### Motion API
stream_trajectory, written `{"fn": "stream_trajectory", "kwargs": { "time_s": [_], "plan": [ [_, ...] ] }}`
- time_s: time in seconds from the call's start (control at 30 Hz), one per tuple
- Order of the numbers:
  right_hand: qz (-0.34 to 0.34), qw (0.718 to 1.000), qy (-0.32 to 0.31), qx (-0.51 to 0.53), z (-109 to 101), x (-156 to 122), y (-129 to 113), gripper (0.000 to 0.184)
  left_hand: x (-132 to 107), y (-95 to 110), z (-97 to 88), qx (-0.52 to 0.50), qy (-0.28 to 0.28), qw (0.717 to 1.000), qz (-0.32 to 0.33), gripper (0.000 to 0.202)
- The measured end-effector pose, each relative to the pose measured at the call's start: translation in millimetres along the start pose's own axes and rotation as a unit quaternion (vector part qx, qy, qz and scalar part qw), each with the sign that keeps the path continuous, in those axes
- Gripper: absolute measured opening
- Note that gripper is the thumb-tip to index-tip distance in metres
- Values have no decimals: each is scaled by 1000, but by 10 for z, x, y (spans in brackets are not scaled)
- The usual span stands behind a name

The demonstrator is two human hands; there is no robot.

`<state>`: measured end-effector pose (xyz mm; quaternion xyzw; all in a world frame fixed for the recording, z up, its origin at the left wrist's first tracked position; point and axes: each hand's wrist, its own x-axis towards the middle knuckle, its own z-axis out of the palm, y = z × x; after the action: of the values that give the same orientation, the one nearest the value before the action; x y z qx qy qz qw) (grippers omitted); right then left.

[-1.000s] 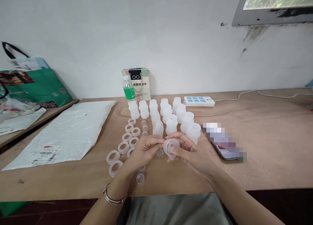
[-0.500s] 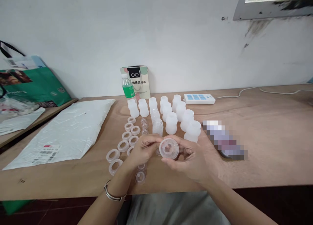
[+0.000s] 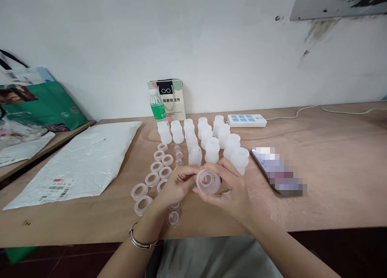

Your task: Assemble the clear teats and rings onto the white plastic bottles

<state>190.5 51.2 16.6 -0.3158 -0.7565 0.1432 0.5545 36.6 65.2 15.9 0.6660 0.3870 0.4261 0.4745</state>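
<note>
— While your right hand (image 3: 232, 189) grips the ring (image 3: 208, 182) above the table (image 3: 338, 157), where's your left hand (image 3: 179, 184)?
— At its rim, grip unclear; you're apparently adjusting the ring, so the next move calls for steadiness.

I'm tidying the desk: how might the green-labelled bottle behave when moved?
The bottle would probably tip if pushed high, being tall and narrow. Its rounded body may roll once down. The clear sides look like plastic, so they might flex when gripped.
</note>
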Motion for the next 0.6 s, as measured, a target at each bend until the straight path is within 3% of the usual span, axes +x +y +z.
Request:
{"fn": "stream_trajectory", "kwargs": {
  "time_s": [0.2, 0.4, 0.6],
  "plan": [
    [3, 999, 24, 20, 47, -3, 63, 23, 23, -19, -1, -10, -40, 998, -39, 39],
    [66, 992, -40, 101, -28, -27, 118, 23, 34, -20, -27, 15, -42, 998, -38, 30],
    [107, 985, -51, 124, -35, -69, 180, 27, 32, -11, -7, 54, -36, 997, -34, 29]
  ]
}}
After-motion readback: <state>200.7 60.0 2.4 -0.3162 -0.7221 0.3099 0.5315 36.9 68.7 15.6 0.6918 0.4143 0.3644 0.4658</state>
